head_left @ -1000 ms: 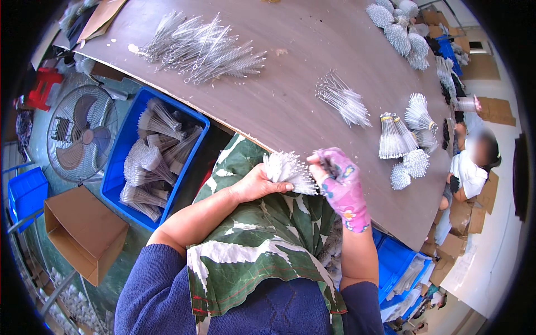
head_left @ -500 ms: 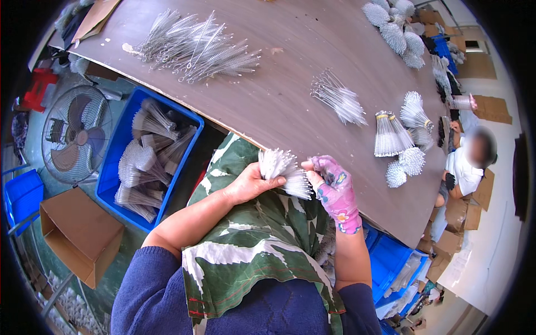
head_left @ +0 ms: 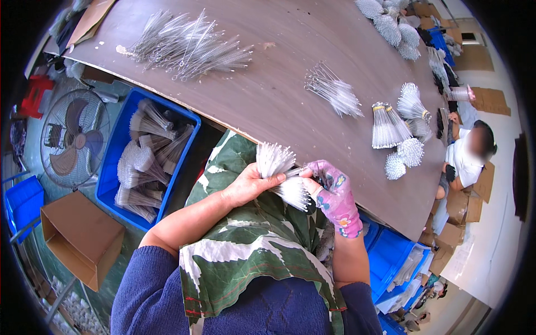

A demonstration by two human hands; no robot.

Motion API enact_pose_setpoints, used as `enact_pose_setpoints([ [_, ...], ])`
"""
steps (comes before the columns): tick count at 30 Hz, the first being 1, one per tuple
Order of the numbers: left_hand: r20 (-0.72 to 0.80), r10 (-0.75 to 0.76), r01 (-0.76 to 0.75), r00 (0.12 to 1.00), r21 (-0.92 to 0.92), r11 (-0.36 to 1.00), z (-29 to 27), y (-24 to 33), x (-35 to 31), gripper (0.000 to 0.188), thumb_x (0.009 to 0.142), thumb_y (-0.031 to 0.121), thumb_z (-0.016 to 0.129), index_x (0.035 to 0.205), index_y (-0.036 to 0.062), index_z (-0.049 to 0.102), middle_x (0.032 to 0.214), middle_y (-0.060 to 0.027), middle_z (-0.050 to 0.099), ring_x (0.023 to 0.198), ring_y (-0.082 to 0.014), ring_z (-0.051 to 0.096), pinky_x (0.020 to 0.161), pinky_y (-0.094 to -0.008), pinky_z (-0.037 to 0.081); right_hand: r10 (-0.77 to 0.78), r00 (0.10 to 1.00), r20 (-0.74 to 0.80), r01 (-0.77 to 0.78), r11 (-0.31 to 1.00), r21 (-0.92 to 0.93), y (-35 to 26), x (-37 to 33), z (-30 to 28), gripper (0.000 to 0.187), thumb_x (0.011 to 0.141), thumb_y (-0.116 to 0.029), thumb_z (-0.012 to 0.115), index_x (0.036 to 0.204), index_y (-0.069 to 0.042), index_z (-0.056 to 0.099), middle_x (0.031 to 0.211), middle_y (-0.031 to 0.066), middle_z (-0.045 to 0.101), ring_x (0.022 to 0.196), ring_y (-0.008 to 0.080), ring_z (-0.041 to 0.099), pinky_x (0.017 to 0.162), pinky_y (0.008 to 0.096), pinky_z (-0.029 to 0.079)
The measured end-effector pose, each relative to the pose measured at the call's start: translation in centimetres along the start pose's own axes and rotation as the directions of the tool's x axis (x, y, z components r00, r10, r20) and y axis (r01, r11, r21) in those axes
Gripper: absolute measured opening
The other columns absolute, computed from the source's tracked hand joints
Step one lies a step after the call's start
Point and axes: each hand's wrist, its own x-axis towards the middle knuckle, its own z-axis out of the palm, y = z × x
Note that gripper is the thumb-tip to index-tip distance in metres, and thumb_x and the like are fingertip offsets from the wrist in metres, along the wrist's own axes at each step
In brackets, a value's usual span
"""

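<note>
A bundle of thin wire brushes with white bristles (head_left: 274, 158) is gripped in my bare left hand (head_left: 249, 184) above my lap, by the table's front edge. Its tips fan out above and below my thumb. My right hand (head_left: 333, 192), in a pink flowered glove with bare fingertips, pinches the end of a single thin grey brush (head_left: 295, 172). This brush lies across the bundle at its right side; my left fingers hide its other end.
On the brown table (head_left: 268, 106) lie a loose heap of wire brushes (head_left: 192, 47), a smaller pile (head_left: 335, 91) and banded bundles (head_left: 389, 127). A blue bin of bundles (head_left: 195, 131), a fan (head_left: 76, 138) and a cardboard box (head_left: 81, 237) stand left. Another person (head_left: 468, 153) sits at right.
My right hand has moved slightly down, and a single brush now shows between its fingers and the bundle. The bundle is spread into an upper and a lower fan.
</note>
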Motion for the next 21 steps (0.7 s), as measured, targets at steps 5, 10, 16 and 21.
enact_pose_setpoints([
  [5, 0.005, 0.024, -0.024, 1.0, 0.097, 0.995, 0.1, 0.7, -0.3, 0.023, 0.085, 0.016, 0.062, 0.105, 0.003, 0.061, 0.093, 0.0009, 0.061, 0.089, -0.007, 0.053, 0.081, -0.0251, 0.043, 0.046, 0.999, 0.023, -0.045, 0.998, -0.038, -1.0, -0.7, -0.8, 0.012, 0.084, -0.006, 0.058, 0.095, -0.001, 0.057, 0.085, 0.0011, 0.057, 0.075, 0.0068, 0.051, 0.067, 0.0213, 0.042],
  [10, -0.019, 0.003, -0.002, 1.0, 0.076, 0.997, 0.2, 0.9, -0.4, 0.022, 0.085, 0.016, 0.061, 0.104, 0.0032, 0.061, 0.092, 0.0012, 0.061, 0.087, -0.0063, 0.053, 0.079, -0.0243, 0.043, 0.121, 0.993, 0.006, -0.12, 0.989, -0.089, -1.8, -1.1, -2.4, 0.027, 0.092, -0.024, 0.047, 0.108, -0.004, 0.057, 0.085, -0.0005, 0.056, 0.072, 0.0053, 0.049, 0.057, 0.0174, 0.038],
  [16, 0.005, 0.0, 0.0, 1.0, 0.16, 0.987, 0.2, 1.1, -0.6, 0.022, 0.085, 0.016, 0.062, 0.102, 0.0027, 0.061, 0.088, 0.0019, 0.061, 0.085, -0.0056, 0.053, 0.076, -0.0235, 0.043, 0.399, 0.915, 0.059, -0.384, 0.908, -0.168, -2.6, -1.4, -2.9, 0.031, 0.094, -0.023, 0.043, 0.12, -0.008, 0.053, 0.082, -0.0015, 0.055, 0.071, 0.0043, 0.049, 0.055, 0.017, 0.038],
  [21, 0.0, -0.074, 0.072, 0.997, 0.211, 0.975, -0.2, 1.4, -0.7, 0.021, 0.084, 0.015, 0.063, 0.101, 0.002, 0.062, 0.084, 0.0019, 0.061, 0.08, -0.0056, 0.054, 0.072, -0.0228, 0.044, 0.313, 0.949, 0.042, -0.297, 0.93, -0.216, -2.8, -1.4, -2.8, 0.032, 0.094, -0.024, 0.043, 0.117, -0.005, 0.055, 0.083, -0.0003, 0.056, 0.07, 0.007, 0.048, 0.063, 0.0223, 0.042],
])
